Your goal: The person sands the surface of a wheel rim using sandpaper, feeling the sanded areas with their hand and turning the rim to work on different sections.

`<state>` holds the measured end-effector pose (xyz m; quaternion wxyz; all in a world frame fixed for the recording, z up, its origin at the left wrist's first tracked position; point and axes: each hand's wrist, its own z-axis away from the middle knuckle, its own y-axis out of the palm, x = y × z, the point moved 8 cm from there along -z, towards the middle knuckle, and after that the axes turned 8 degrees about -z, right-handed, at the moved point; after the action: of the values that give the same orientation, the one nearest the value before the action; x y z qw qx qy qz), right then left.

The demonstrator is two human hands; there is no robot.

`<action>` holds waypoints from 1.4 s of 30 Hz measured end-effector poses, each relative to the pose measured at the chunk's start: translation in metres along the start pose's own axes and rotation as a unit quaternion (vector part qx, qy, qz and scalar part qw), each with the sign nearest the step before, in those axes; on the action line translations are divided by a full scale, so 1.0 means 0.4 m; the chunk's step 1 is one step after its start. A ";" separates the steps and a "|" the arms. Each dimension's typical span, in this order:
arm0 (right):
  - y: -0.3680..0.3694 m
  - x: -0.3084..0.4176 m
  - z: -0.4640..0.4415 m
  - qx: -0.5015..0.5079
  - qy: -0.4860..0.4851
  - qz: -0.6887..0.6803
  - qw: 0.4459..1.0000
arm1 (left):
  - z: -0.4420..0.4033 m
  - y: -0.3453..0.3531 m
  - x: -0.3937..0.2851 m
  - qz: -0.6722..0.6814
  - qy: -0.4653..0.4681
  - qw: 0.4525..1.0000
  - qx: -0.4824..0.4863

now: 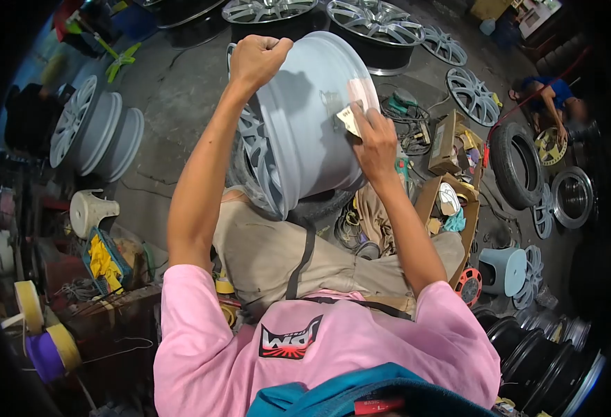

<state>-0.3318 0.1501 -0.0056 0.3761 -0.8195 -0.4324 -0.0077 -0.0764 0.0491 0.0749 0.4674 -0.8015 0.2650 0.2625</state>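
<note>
A grey-coated wheel rim (305,125) stands tilted in front of my lap, its spokes turned to the left. My left hand (258,64) is closed at its upper left edge, with the fingertips out of sight. My right hand (375,142) pinches a small pale yellow piece of sandpaper (348,121) with printed marks, against the barrel's right side. Beside those fingers, a pinkish patch (362,92) and a darker, rough-looking spot show on the grey surface. Beneath the rim, part of a black tyre (323,205) shows.
Several alloy wheels (375,24) lie at the back. Cardboard boxes (448,142) of supplies and a corded tool (404,104) are to my right. Farther right are a loose tyre (516,165) and a crouching person (552,101). Grey rims (97,132) and a stool (93,208) stand left.
</note>
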 end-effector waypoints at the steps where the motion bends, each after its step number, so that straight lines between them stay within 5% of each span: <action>1: 0.007 0.005 -0.009 -0.002 -0.003 -0.001 1.000 | 0.002 -0.006 0.006 -0.003 -0.003 1.000 0.004; 16: 0.010 0.004 0.031 0.062 0.058 0.036 0.996 | 0.000 -0.014 -0.001 -0.021 0.008 1.000 -0.002; 21: 0.043 -0.011 -0.115 -0.007 0.003 0.008 1.000 | -0.001 -0.005 0.001 -0.024 -0.002 1.000 0.009; 25: 0.028 0.006 -0.048 0.059 0.068 0.051 0.995 | 0.007 -0.020 0.006 -0.011 -0.007 1.000 0.005; 33: 0.062 -0.013 -0.154 0.015 0.012 0.058 0.998 | 0.001 -0.014 0.000 -0.028 -0.005 1.000 0.010; 42: -0.028 -0.017 -0.013 -0.009 0.050 0.036 0.998 | 0.004 0.001 -0.006 -0.042 -0.009 0.999 0.011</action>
<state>-0.3425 0.1459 0.0025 0.3899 -0.8367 -0.3826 -0.0392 -0.0789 0.0509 0.0756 0.4892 -0.8043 0.2300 0.2468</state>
